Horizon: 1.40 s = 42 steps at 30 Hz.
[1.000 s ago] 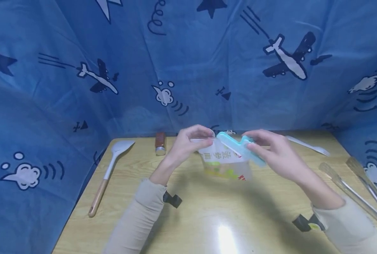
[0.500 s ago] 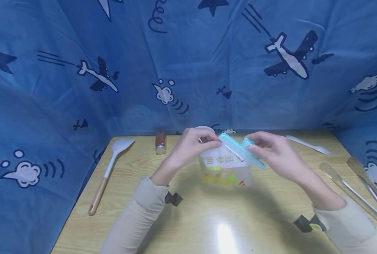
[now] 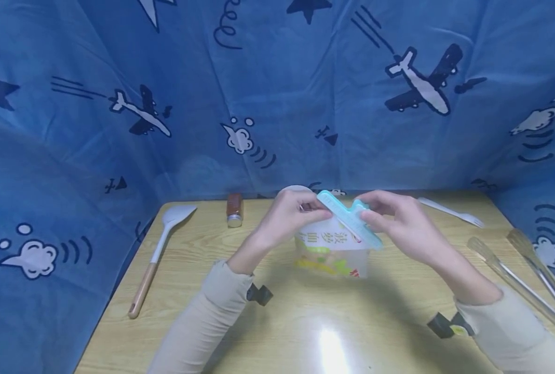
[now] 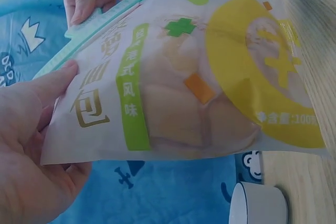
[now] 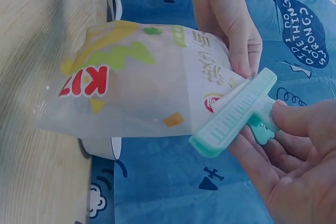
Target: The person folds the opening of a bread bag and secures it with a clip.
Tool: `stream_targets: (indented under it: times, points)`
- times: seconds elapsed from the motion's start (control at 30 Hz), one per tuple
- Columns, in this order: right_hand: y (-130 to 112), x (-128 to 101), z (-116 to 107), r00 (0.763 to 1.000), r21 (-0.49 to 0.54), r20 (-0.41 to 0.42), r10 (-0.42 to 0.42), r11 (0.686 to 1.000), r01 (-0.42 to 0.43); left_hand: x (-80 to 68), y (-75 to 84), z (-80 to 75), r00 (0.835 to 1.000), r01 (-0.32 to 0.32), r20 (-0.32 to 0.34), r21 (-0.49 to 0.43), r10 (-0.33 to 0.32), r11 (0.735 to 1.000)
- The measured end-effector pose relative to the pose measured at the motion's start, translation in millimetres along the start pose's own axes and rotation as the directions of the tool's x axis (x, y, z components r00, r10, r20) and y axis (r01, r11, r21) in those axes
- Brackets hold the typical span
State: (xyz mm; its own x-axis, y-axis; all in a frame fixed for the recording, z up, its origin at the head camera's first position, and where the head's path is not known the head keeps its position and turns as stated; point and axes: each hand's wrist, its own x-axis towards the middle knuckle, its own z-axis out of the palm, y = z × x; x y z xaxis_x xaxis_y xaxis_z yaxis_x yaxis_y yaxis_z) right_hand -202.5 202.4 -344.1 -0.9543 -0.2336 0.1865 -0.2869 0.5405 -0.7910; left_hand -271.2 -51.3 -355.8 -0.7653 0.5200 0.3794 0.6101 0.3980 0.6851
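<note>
I have my left hand (image 3: 288,215) pinching the snack bag (image 3: 332,251) top taut above the table (image 3: 277,311) (bottom nearly touching) so my right hand (image 3: 401,226), squeezing the teal clip (image 3: 349,218), can seat it.

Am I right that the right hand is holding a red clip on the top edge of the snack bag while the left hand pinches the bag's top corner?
Not quite: the clip is teal, not red, as the right wrist view shows plainly. The rest holds: the right hand holds it on the top edge of the snack bag, and the left hand pinches the bag's top corner.
</note>
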Motion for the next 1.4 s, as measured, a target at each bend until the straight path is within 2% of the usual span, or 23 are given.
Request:
stream_targets:
  times: [0.17,0.4,0.5,0.6,0.7,0.87,0.97,1.07,1.17,1.27,1.33,1.4]
  points:
    - [0,2,3,1.000,0.020,0.005,0.009,1.000,-0.009,-1.5,-0.4,-1.2,1.000,0.012,-0.010,-0.019,-0.013,1.000]
    - [1,2,5,0.999,0.032,-0.008,-0.045,0.998,0.045,-1.1,-1.6,-2.3,1.000,0.019,-0.004,-0.055,-0.019,0.998]
    - [4,2,4,0.998,0.004,-0.026,-0.058,0.998,0.058,-0.7,-0.5,-4.0,0.999,0.037,0.007,-0.089,-0.036,0.995]
    - [14,1,3,0.998,0.039,-0.024,-0.059,0.997,0.060,0.6,-0.7,-7.1,0.997,0.072,0.029,-0.126,-0.069,0.989]
    - [31,-2,8,0.999,0.134,0.028,-0.030,0.991,0.026,2.5,-5.3,-9.2,0.993,0.110,0.068,-0.158,-0.100,0.981]
    - [55,-9,30,0.985,0.265,0.156,0.071,0.958,-0.111,4.4,-22.5,-2.8,0.976,0.188,0.146,-0.202,-0.160,0.961]
    - [61,-12,40,0.969,0.330,0.219,0.118,0.925,-0.187,4.9,-35.5,6.2,0.955,0.260,0.202,-0.226,-0.216,0.939]
    - [67,-14,47,0.955,0.346,0.259,0.147,0.909,-0.234,4.9,-47.8,16.7,0.924,0.341,0.262,-0.231,-0.280,0.911]
    - [78,-18,51,0.938,0.344,0.302,0.171,0.898,-0.275,3.5,-60.3,28.7,0.878,0.432,0.326,-0.221,-0.352,0.874]
    - [91,-21,54,0.918,0.342,0.350,0.185,0.887,-0.309,0.2,-73.6,41.4,0.824,0.520,0.381,-0.209,-0.421,0.828]
    - [97,-22,55,0.905,0.345,0.378,0.193,0.878,-0.331,-1.6,-81.3,49.4,0.800,0.549,0.398,-0.181,-0.450,0.816]
    - [101,-23,57,0.894,0.344,0.394,0.211,0.869,-0.357,-2.5,-89.0,57.6,0.787,0.564,0.406,-0.166,-0.465,0.809]
